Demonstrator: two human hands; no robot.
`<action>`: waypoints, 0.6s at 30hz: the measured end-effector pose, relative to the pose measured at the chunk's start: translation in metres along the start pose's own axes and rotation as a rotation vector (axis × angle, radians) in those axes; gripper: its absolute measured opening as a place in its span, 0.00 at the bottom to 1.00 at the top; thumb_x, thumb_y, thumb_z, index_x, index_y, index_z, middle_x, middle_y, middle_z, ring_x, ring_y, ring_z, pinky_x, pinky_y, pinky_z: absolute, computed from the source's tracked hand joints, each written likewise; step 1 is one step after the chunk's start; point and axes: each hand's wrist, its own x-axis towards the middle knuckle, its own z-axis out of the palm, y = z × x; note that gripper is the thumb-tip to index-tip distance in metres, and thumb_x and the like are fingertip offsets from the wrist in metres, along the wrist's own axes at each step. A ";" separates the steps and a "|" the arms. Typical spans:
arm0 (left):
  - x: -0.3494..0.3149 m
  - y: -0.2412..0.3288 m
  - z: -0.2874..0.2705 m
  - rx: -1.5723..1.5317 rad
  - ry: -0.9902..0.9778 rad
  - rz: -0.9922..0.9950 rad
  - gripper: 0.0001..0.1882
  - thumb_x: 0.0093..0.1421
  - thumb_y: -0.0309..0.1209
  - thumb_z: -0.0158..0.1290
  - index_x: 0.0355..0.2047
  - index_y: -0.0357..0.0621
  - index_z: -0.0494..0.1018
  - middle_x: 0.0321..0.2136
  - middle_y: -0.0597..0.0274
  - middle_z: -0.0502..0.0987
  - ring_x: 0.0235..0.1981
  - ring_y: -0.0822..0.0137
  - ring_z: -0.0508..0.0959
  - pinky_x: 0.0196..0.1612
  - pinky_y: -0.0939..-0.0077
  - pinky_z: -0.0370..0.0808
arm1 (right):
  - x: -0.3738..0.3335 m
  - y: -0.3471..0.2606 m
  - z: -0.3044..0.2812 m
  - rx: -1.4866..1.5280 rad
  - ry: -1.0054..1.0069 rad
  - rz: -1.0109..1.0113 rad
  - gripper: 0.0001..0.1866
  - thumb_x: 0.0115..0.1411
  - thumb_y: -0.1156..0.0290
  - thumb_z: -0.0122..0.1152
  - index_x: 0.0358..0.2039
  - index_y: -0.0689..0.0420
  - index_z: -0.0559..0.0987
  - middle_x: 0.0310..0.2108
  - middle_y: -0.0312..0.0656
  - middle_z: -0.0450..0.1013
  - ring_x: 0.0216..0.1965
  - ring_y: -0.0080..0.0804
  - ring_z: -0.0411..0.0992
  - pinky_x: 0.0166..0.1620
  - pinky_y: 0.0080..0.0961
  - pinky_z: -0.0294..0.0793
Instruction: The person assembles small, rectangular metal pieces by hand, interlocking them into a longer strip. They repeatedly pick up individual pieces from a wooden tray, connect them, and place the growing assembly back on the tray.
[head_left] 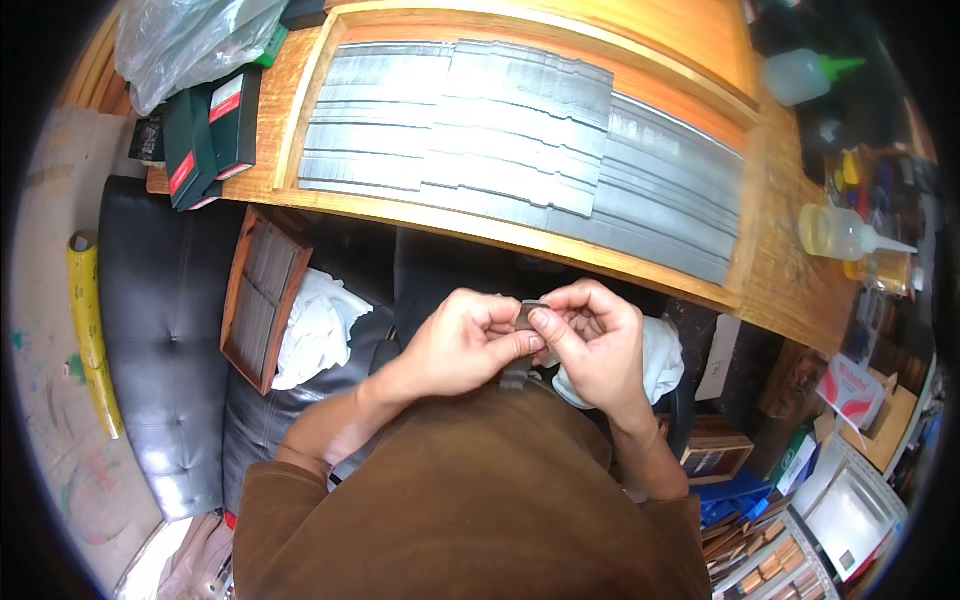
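Note:
My left hand and my right hand meet in front of my chest, close to the near edge of the wooden table. Between their fingertips they pinch a small, dark grey, flat piece. What exactly it is cannot be made out. Below the hands, against the brown shirt, shows another bit of grey. Past the table edge, a shallow wooden tray holds rows of similar grey flat pieces, some layered over others.
A wooden box of grey pieces and a white cloth rest on the black seat at left. Dark green boxes and a plastic bag occupy the table's left end. Squeeze bottles stand at right.

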 end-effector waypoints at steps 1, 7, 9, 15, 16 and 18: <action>0.007 0.011 -0.001 -0.094 -0.039 -0.156 0.08 0.69 0.28 0.59 0.40 0.34 0.82 0.35 0.61 0.86 0.36 0.74 0.85 0.35 0.82 0.79 | 0.004 0.002 -0.001 0.100 -0.019 0.001 0.09 0.67 0.76 0.67 0.43 0.69 0.81 0.28 0.37 0.78 0.25 0.16 0.75 0.27 0.15 0.76; 0.033 0.032 -0.012 -0.160 -0.069 -0.288 0.10 0.70 0.32 0.59 0.42 0.38 0.82 0.34 0.59 0.87 0.36 0.73 0.86 0.32 0.84 0.78 | 0.019 0.018 -0.007 0.347 -0.014 0.100 0.09 0.69 0.73 0.63 0.44 0.65 0.84 0.26 0.35 0.78 0.22 0.15 0.71 0.25 0.13 0.70; 0.035 0.030 -0.013 -0.108 -0.073 -0.247 0.10 0.70 0.32 0.59 0.42 0.38 0.82 0.34 0.58 0.87 0.36 0.73 0.86 0.32 0.83 0.78 | 0.021 0.017 0.001 0.422 0.036 0.062 0.07 0.68 0.75 0.64 0.43 0.64 0.85 0.26 0.35 0.78 0.21 0.14 0.69 0.24 0.13 0.68; 0.029 0.015 -0.018 0.347 0.006 -0.026 0.09 0.69 0.29 0.61 0.35 0.34 0.81 0.28 0.65 0.85 0.31 0.79 0.82 0.27 0.82 0.73 | 0.013 0.012 0.002 0.051 0.057 -0.115 0.06 0.65 0.78 0.68 0.42 0.65 0.86 0.29 0.36 0.79 0.26 0.17 0.73 0.31 0.15 0.73; 0.024 0.009 -0.010 0.372 0.041 0.135 0.05 0.65 0.23 0.61 0.34 0.32 0.80 0.24 0.61 0.83 0.26 0.72 0.83 0.27 0.75 0.76 | 0.009 0.011 0.002 -0.028 0.042 -0.181 0.07 0.65 0.78 0.68 0.42 0.66 0.86 0.30 0.35 0.79 0.28 0.17 0.73 0.31 0.15 0.74; 0.011 0.021 0.000 0.711 0.063 0.486 0.05 0.57 0.16 0.60 0.35 0.31 0.80 0.26 0.52 0.84 0.27 0.61 0.85 0.31 0.68 0.81 | -0.003 -0.011 -0.004 -0.420 -0.033 -0.487 0.13 0.55 0.84 0.72 0.42 0.61 0.86 0.31 0.38 0.73 0.31 0.25 0.73 0.33 0.21 0.74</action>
